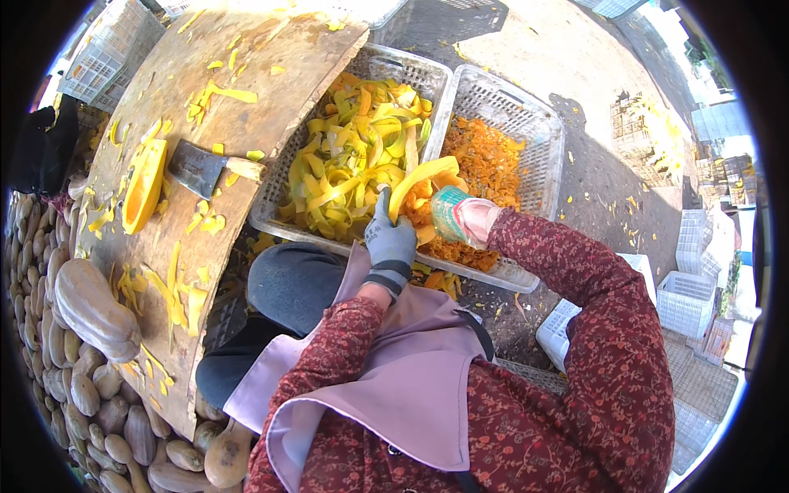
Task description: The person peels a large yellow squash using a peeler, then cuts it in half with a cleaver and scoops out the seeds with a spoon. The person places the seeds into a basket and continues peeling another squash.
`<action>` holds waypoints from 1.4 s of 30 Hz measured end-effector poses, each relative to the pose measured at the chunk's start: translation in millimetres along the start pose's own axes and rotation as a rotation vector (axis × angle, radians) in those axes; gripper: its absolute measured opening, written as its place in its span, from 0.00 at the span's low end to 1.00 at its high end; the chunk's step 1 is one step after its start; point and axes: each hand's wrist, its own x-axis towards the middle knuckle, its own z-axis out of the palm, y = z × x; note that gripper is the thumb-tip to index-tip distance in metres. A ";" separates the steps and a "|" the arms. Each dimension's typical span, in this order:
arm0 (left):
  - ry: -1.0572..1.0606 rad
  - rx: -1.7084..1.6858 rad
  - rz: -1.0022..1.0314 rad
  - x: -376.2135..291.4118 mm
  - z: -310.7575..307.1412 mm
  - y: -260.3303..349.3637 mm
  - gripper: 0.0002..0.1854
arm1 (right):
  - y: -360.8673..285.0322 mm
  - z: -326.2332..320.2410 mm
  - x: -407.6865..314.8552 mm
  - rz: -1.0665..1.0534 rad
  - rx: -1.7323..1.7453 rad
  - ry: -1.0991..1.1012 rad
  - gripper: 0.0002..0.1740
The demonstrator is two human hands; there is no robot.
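Note:
My left hand [391, 237], in a grey-blue glove, grips the lower end of a peeled, hollowed squash piece [425, 178]. My right hand [459, 214], in a green and white glove, presses against the orange inside of that piece; its fingers and anything in them are hidden. The piece is over the adjoining rims of two plastic crates. Yellow-green peel strips [363, 154] fill much of the left crate [296, 233]. Shredded orange squash pulp [484, 151] lies in the right crate [548, 166].
On the wooden board [240, 148] at left lie a cleaver [200, 168], a peeled squash half [145, 188], an unpeeled squash [95, 308] and peel scraps. Many whole squashes [138, 431] are heaped below it. A white crate [558, 333] stands near my right elbow; stacked crates [687, 296] are farther right.

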 end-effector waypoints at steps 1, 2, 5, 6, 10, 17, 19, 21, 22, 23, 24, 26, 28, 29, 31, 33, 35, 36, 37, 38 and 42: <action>0.012 0.021 0.005 1.6 -3.4 -2.5 0.32 | 13.1 28.5 -13.3 0.063 0.273 0.081 0.19; 0.016 0.039 0.013 2.4 -4.5 -3.2 0.32 | 12.2 40.1 -21.3 0.143 0.498 0.121 0.21; 0.007 0.115 0.030 0.5 -3.9 -5.7 0.33 | -13.3 18.3 -24.3 0.303 0.889 0.126 0.23; 0.007 0.118 0.040 0.0 -4.1 -3.5 0.33 | -26.4 -8.9 -8.9 0.304 0.861 0.045 0.24; 0.041 0.110 0.129 1.0 -5.8 -5.3 0.33 | -59.3 -76.5 54.7 0.089 0.464 -0.029 0.23; 0.031 0.136 0.176 4.3 2.0 -9.1 0.34 | -60.2 -82.3 80.1 0.412 1.437 0.410 0.22; 0.019 0.156 0.179 3.4 1.1 -4.5 0.34 | -42.9 -70.1 66.1 0.506 1.501 0.444 0.23; -0.021 0.167 0.166 1.5 4.8 -0.6 0.34 | -28.5 -75.7 43.5 0.627 1.538 0.371 0.22; -0.035 0.181 0.149 2.2 3.1 0.3 0.33 | -19.4 -68.9 32.3 0.684 1.519 0.324 0.22; -0.049 0.195 0.131 2.3 1.9 0.6 0.33 | -10.8 -61.5 21.5 0.742 1.498 0.277 0.21; -0.025 0.154 0.155 5.3 2.9 -1.7 0.33 | -5.9 -44.2 8.7 0.797 1.469 0.218 0.21; 0.011 0.074 0.206 8.0 11.2 -13.1 0.31 | -5.7 5.7 -19.8 0.464 0.560 0.209 0.19; -0.008 0.025 0.113 11.8 4.3 -13.0 0.30 | -11.7 63.9 -57.6 0.334 -0.415 0.369 0.23; -0.011 -0.002 0.074 16.3 -0.1 -9.5 0.30 | -16.9 79.8 -71.3 0.142 -1.026 0.282 0.28; -0.023 -0.058 -0.020 20.8 -7.6 -5.8 0.28 | -25.2 102.1 -101.9 -0.112 -1.607 0.403 0.36; -0.038 -0.198 -0.028 28.3 -5.6 -15.2 0.27 | -23.4 81.5 -112.2 -0.309 -1.469 0.317 0.34; -0.039 -0.224 -0.069 25.2 -5.5 -8.5 0.26 | -19.3 65.1 -109.6 -0.421 -1.439 0.237 0.34; -0.036 -0.202 -0.077 21.7 -9.1 -1.4 0.26 | -13.1 62.5 -101.9 -0.435 -1.487 0.185 0.34; -0.030 -0.179 -0.085 19.5 -11.8 1.5 0.25 | -7.6 62.1 -95.8 -0.449 -1.536 0.131 0.34; -0.058 -0.199 -0.156 26.2 -9.2 -8.2 0.26 | -1.5 64.7 -89.7 -0.508 -1.644 0.110 0.31; -0.066 -0.092 -0.021 19.8 -12.3 -2.6 0.29 | 18.4 45.4 -41.9 -0.801 -1.929 -0.259 0.28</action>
